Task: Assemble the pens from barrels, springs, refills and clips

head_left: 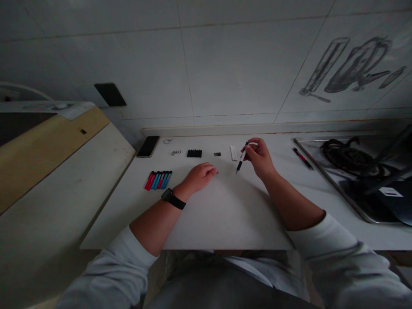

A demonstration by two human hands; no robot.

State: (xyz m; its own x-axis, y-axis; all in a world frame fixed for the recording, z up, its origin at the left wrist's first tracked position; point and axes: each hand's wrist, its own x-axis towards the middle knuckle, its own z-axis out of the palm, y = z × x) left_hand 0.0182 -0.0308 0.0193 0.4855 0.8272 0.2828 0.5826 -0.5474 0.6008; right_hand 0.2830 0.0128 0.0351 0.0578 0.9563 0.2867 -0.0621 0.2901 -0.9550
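Note:
My right hand [259, 158] pinches a pen [242, 158] near its top, tip pointing down at the white counter [225, 206]. My left hand [201, 176], with a black watch on the wrist, rests on the counter with fingers curled loosely and nothing visible in it. To its left lies a row of red and blue pen barrels [158, 180]. Further back are a row of black grips [194, 153], a few small springs [176, 152], a small black part [217, 154] and white refills [233, 152].
A dark phone [148, 146] lies at the counter's back left. A finished red and black pen [302, 158] lies beside the gas hob [360, 171] on the right. A tiled wall rises behind. A lower wooden surface [48, 146] is at the left.

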